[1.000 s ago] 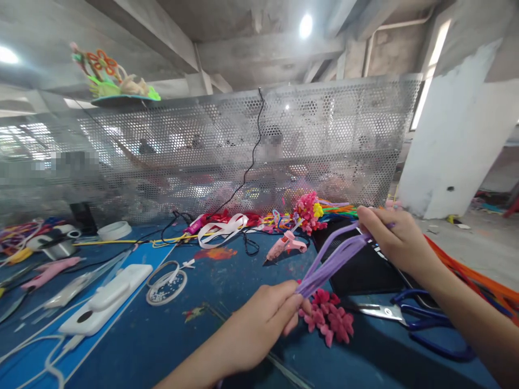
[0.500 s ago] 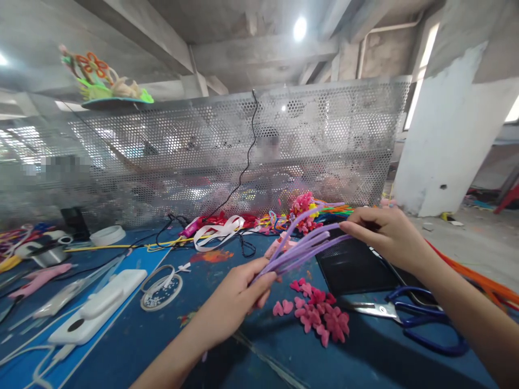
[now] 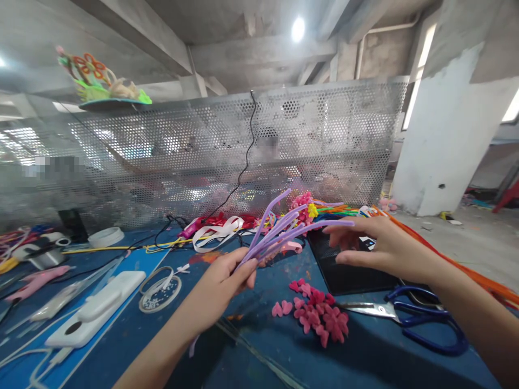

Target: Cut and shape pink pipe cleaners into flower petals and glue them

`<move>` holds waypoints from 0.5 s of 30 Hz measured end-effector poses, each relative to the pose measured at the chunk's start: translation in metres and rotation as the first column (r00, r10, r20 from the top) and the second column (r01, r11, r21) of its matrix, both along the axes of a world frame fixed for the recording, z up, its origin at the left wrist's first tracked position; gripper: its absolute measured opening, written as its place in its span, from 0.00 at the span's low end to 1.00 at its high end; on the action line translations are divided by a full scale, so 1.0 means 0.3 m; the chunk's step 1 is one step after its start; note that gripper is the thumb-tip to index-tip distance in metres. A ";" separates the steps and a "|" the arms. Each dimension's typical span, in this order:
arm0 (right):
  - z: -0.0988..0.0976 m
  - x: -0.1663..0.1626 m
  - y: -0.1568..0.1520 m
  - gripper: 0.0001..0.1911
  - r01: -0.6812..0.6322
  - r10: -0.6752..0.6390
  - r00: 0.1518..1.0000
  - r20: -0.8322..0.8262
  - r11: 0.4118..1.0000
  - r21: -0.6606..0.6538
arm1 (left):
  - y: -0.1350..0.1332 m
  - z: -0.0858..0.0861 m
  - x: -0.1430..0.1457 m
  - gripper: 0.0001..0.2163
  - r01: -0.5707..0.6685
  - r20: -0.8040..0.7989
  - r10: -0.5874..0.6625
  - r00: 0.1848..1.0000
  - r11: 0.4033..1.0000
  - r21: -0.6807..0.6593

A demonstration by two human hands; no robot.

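My left hand [image 3: 233,275] is closed round a bundle of light purple pipe cleaners [image 3: 279,229], which fan out up and to the right. One lower end pokes out below the wrist. My right hand [image 3: 365,243] hovers over a black tray-like thing [image 3: 344,270], thumb and fingers apart, with nothing between them. The tip of one pipe cleaner reaches close to its fingers. Below the hands lies a pile of pink and red heart-shaped pieces [image 3: 322,313]. Scissors with blue handles [image 3: 421,319] rest on the table to the right.
A white power strip [image 3: 99,308] and a round dish of small beads [image 3: 160,294] lie at left, near a pink glue gun [image 3: 40,281]. White ribbon [image 3: 219,235] sits further back. Orange pipe cleaners [image 3: 466,262] stretch along the right. A perforated metal screen [image 3: 194,156] stands behind.
My right hand has let go of the pipe cleaner ends and its fingers have spread. My left hand has moved slightly left with the bundle, which now fans wider.
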State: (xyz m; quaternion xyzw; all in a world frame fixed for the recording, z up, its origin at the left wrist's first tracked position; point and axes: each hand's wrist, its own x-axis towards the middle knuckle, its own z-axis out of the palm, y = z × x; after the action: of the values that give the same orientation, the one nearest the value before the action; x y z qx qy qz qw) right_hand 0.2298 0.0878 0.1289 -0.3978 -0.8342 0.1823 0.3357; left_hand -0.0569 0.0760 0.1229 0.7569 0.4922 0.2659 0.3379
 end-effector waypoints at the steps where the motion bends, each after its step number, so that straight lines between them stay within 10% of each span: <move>1: -0.003 -0.003 -0.002 0.21 0.011 -0.011 0.999 -0.034 1.000 0.003 | 0.001 -0.001 -0.001 0.15 0.003 -0.015 -0.003 1.000 1.000 0.005; 15: -0.017 -0.012 -0.015 0.10 0.062 -0.027 0.985 -0.169 0.977 0.205 | 0.003 -0.003 -0.004 0.16 -0.012 -0.109 0.016 0.994 0.999 0.041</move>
State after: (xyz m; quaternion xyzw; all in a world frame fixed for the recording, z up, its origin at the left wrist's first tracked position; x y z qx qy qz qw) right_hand 0.2261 0.0834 0.1240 -0.3625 -0.8089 0.1181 0.4476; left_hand -0.0581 0.0768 0.1219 0.7735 0.5098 0.2363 0.2930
